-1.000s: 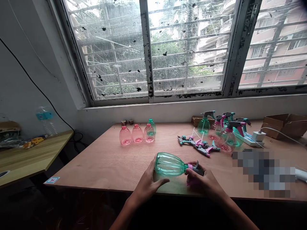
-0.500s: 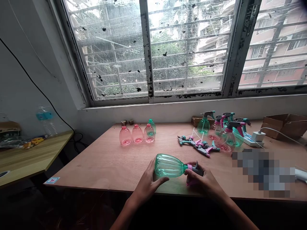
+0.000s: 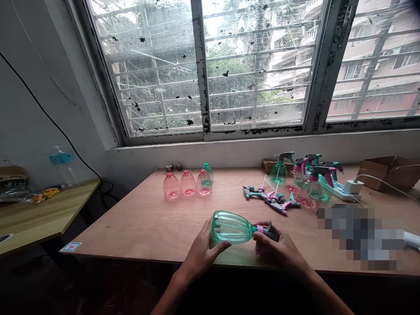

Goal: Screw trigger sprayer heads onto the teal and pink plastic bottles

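A clear green spray bottle [image 3: 231, 227] lies sideways in the air near the table's front edge, its base toward the left. My left hand [image 3: 204, 249] is wrapped round the base end, thumb along the underside. At the neck, my right hand [image 3: 277, 245] grips the pink and dark grey spray head [image 3: 269, 232], which is on the bottle's mouth; part of the head is hidden by the fingers. Beyond the hands lie several loose spray heads [image 3: 272, 199] with white tubes. Farther left stand three pink bottles [image 3: 188, 184] and a green bottle [image 3: 206, 168] without heads.
Several bottles with spray heads [image 3: 310, 190] stand at the back right, by a power strip with a white plug [image 3: 353, 187] and a cardboard box [image 3: 389, 173]. A blurred patch [image 3: 361, 234] covers the right side. The wooden table [image 3: 131, 227] meets the window wall.
Almost nothing differs. The bottle and my right hand have shifted very slightly to the right; both hands keep their grip.
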Motion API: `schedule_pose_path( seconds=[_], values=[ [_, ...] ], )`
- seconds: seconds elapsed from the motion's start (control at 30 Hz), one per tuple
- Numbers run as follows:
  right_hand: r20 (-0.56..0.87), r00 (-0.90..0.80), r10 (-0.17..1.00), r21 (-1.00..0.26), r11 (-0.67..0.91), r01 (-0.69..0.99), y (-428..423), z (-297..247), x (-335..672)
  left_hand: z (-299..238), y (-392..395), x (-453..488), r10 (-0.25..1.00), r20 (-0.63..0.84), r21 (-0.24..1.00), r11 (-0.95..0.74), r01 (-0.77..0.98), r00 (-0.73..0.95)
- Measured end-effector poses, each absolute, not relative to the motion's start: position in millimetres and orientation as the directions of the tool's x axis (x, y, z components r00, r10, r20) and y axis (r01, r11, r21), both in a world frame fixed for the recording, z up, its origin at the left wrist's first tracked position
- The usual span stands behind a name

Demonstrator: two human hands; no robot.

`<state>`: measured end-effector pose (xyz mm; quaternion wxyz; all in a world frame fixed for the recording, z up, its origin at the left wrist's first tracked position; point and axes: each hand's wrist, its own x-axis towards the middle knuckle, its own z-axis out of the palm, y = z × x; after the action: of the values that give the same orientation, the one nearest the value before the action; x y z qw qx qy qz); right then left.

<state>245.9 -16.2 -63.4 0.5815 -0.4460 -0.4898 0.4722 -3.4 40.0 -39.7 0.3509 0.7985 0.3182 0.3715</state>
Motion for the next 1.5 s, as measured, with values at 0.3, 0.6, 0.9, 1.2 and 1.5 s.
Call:
schedule_pose_path(
  seconds=[0.3, 0.6, 0.9, 1.2, 1.5],
  values=[
    [0.181, 0.061, 0.982, -0.982, 0.184, -0.051, -17.0, -62.1, 245.8, -45.5, 43.3, -4.6, 0.789, 0.321, 0.823, -0.506, 0.258, 0.524],
    [0.159, 0.094, 0.983, -0.983, 0.166, -0.081, -16.7, -61.5, 245.2, -45.0, 41.7, -3.8, 0.786, 0.344, 0.816, -0.521, 0.250, 0.514],
    [0.165, 0.073, 0.984, -0.984, 0.170, -0.061, -17.5, -59.6, 244.8, -41.9, 41.8, -3.6, 0.779, 0.360, 0.804, -0.538, 0.253, 0.513],
    [0.185, 0.027, 0.982, -0.982, 0.186, -0.038, -18.9, -59.1, 245.4, -46.7, 42.2, -5.4, 0.793, 0.351, 0.811, -0.524, 0.262, 0.498],
    [0.171, 0.056, 0.984, -0.983, 0.174, -0.060, -17.6, -60.8, 245.2, -47.9, 41.8, -3.4, 0.786, 0.354, 0.786, -0.544, 0.295, 0.506]
  ],
)
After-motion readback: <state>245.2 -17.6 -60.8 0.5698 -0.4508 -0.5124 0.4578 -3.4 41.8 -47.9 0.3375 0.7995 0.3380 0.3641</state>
